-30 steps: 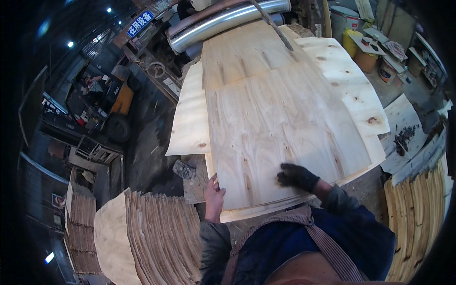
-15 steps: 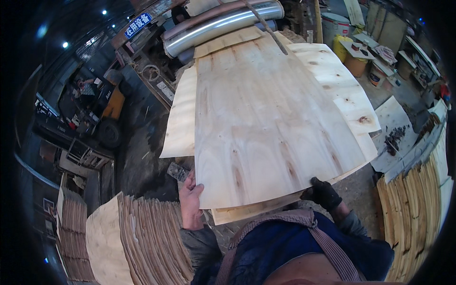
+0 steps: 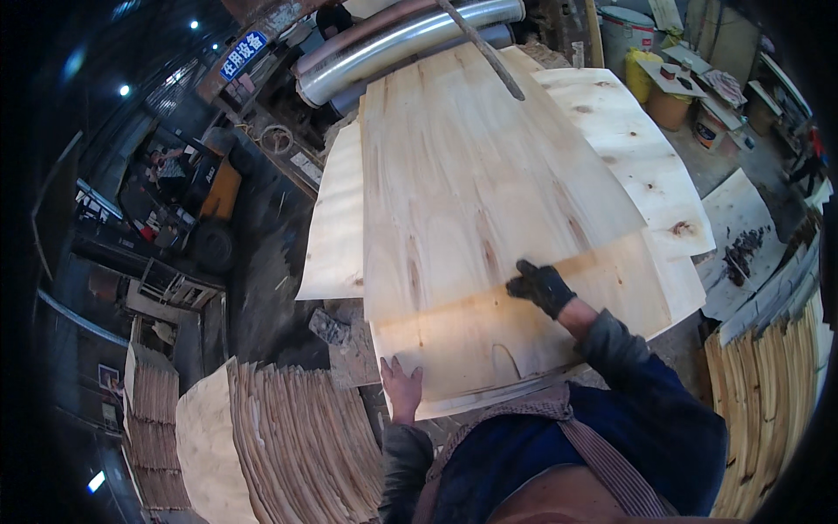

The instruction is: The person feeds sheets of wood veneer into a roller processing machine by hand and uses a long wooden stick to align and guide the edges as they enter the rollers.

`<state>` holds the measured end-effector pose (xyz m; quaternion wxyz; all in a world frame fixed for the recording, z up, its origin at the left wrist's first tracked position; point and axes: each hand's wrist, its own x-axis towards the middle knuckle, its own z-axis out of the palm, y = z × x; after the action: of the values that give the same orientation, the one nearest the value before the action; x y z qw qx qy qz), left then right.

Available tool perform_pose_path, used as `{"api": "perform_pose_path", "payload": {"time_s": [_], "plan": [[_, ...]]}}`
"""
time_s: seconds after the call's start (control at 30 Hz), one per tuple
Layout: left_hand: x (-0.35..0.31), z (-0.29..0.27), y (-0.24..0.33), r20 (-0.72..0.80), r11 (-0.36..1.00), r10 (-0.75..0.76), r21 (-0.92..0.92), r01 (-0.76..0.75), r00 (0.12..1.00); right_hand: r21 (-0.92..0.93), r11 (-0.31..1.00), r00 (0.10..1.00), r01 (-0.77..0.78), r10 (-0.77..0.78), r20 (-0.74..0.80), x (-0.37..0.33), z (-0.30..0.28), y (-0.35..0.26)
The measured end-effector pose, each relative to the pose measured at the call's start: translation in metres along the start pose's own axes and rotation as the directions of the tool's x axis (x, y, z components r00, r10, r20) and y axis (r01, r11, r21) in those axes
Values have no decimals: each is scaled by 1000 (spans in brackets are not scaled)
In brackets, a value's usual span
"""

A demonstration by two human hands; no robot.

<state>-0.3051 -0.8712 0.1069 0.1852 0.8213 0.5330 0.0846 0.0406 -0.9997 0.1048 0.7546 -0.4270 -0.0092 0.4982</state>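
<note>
A pale wood veneer sheet (image 3: 489,175) with brown knot streaks lies on top of a pile, its far end at a shiny metal roller (image 3: 410,48). Its near edge slants across a second veneer sheet (image 3: 471,354), which shows beneath it and is yellower. My left hand (image 3: 403,389) is bare, fingers spread, at the near left corner of this lower sheet. My right hand (image 3: 543,290), in a black glove, is over the near edge of the top sheet. Its fingers are apart, and it does not grip the edge; whether it touches the wood is hard to tell.
Stacked veneers (image 3: 301,437) stand at lower left, with another stack (image 3: 768,410) at lower right. A wooden stick (image 3: 489,57) slants over the far end. On the left is an orange and black forklift (image 3: 218,188) with a person on it. Buckets (image 3: 670,106) stand back right.
The top sheet has slid away from me toward the roller, uncovering the sheet below. My left hand has let go of its corner; my right has moved forward and left, off its near edge grip.
</note>
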Motion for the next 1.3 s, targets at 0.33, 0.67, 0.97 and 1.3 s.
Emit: {"api": "perform_pose_path", "payload": {"time_s": [0.33, 0.67, 0.97, 1.3], "plan": [[7, -8, -17, 108, 602, -190, -773, 203, 976, 75, 997, 999, 11, -7, -49, 17, 28, -12], [28, -45, 92, -238, 595, -59, -788, -157, 969, -516, 756, 644, -403, 635, 427, -144, -21, -50], [210, -16, 396, -138, 637, 376, -679, -364, 916, -469, 876, 820, 114, 183, 542, -84, -72, -252], [272, -31, 536, 3, 256, 215, -965, -53, 977, -457, 887, 772, 63, 248, 586, -45, -183, -344]]}}
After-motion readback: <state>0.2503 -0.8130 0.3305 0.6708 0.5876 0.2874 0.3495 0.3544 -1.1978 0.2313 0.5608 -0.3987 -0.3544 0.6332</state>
